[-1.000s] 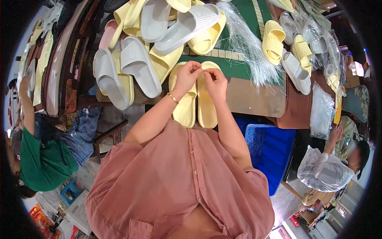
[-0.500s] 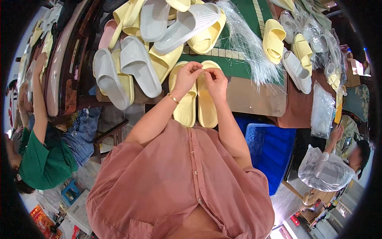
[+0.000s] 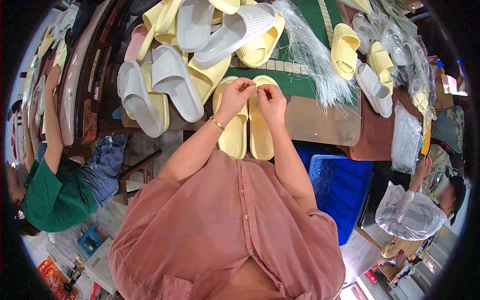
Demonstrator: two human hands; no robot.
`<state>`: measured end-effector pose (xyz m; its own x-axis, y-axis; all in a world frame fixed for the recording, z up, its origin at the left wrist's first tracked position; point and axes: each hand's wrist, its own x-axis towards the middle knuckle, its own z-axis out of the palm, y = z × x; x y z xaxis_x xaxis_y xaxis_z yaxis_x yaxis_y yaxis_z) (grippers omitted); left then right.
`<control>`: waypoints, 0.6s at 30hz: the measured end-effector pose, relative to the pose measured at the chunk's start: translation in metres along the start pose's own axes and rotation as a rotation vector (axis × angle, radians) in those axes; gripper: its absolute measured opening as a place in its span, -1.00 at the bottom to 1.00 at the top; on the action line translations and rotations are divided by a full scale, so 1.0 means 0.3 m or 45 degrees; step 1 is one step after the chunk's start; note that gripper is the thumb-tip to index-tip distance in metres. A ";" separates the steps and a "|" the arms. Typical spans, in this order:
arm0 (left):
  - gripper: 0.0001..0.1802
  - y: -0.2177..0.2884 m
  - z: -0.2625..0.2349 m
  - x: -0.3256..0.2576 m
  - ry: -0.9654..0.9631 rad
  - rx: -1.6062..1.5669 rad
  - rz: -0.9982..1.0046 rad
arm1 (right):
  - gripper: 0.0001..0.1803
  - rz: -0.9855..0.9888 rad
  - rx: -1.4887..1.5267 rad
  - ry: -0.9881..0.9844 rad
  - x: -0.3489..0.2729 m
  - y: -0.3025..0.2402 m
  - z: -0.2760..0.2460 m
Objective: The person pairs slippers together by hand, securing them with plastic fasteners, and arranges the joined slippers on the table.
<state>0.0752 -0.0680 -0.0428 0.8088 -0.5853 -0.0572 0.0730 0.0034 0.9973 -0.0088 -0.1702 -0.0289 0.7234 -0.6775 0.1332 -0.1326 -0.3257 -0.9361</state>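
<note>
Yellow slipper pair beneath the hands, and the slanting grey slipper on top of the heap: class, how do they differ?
Colour: the yellow pair is pale yellow; the grey slipper is light grey.
Pose: the yellow pair points away from the wearer; the grey slipper slants across the heap.
Visibility: the left hand and right hand partly hide the yellow pair; none covers the grey slipper.
Shared: both are plain-coloured slippers.

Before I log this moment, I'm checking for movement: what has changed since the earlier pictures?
The green-sleeved co-worker's hand, far left, moved up and rightward in the picture. The wearer's left hand and right hand stayed pinched over the yellow pair; the grey slippers stayed put.
</note>
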 end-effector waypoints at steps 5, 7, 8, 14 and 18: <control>-0.88 0.006 0.003 0.000 0.000 0.027 0.013 | -0.94 -0.089 -0.035 0.018 0.000 0.004 0.000; -0.87 0.005 0.004 0.000 -0.006 0.155 0.013 | -0.95 -0.089 -0.075 -0.003 0.002 0.000 -0.002; -0.87 0.003 0.003 0.001 -0.006 0.155 0.014 | -0.95 -0.091 -0.075 -0.002 0.005 0.001 -0.003; -0.88 -0.003 0.000 0.009 -0.018 0.349 0.141 | -0.95 -0.172 -0.136 -0.015 0.016 0.017 0.006; -0.87 -0.002 0.009 0.000 0.015 0.240 0.069 | -0.94 -0.201 -0.138 0.002 0.011 0.012 0.007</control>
<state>0.0736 -0.0703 -0.0433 0.8153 -0.5790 -0.0024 -0.0806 -0.1176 0.9898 -0.0053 -0.1722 -0.0325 0.7402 -0.6130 0.2763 -0.0897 -0.4973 -0.8629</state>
